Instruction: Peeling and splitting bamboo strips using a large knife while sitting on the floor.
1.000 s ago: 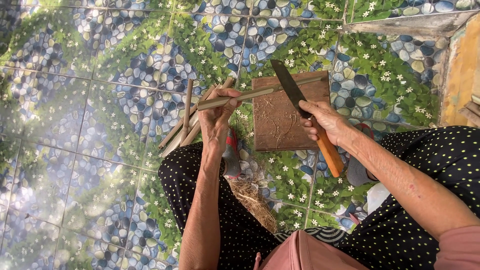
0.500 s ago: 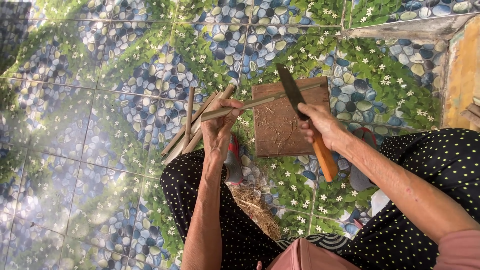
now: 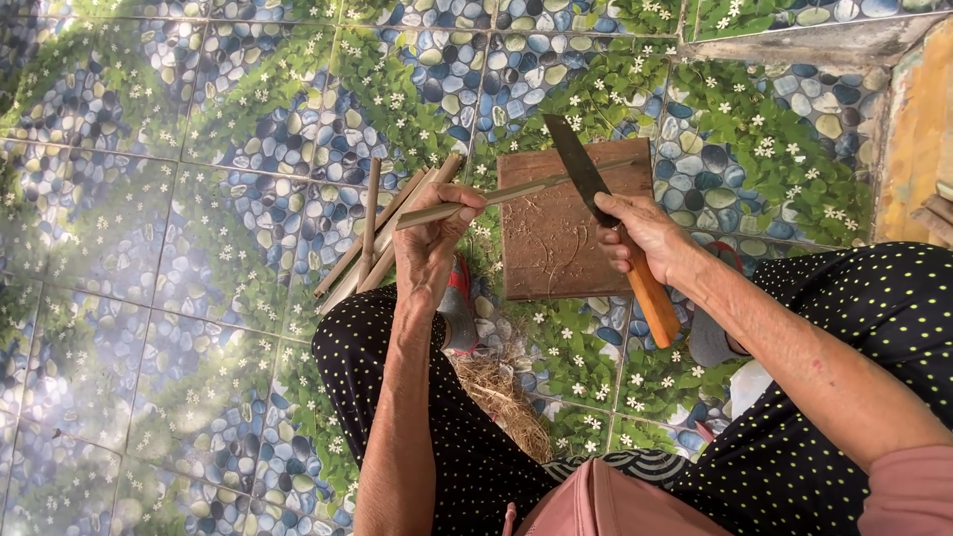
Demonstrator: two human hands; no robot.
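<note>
My left hand (image 3: 434, 241) grips a thin bamboo strip (image 3: 526, 190) that reaches to the right across a brown wooden block (image 3: 556, 248) on the floor. My right hand (image 3: 640, 236) is closed on the orange handle (image 3: 653, 298) of a big knife. Its dark blade (image 3: 574, 164) points up and left and crosses the strip over the block's top edge. Both forearms come in from the bottom, above my knees in black dotted cloth.
A few more bamboo sticks (image 3: 369, 248) lie fanned on the patterned tile floor (image 3: 179, 248) left of my left hand. A heap of pale shavings (image 3: 501, 397) sits between my knees. A concrete ledge (image 3: 824, 45) and yellowish wall (image 3: 918, 129) bound the upper right.
The knife blade has come down from above the strip onto it at the block's top edge. My left hand still holds the strip in about the same place.
</note>
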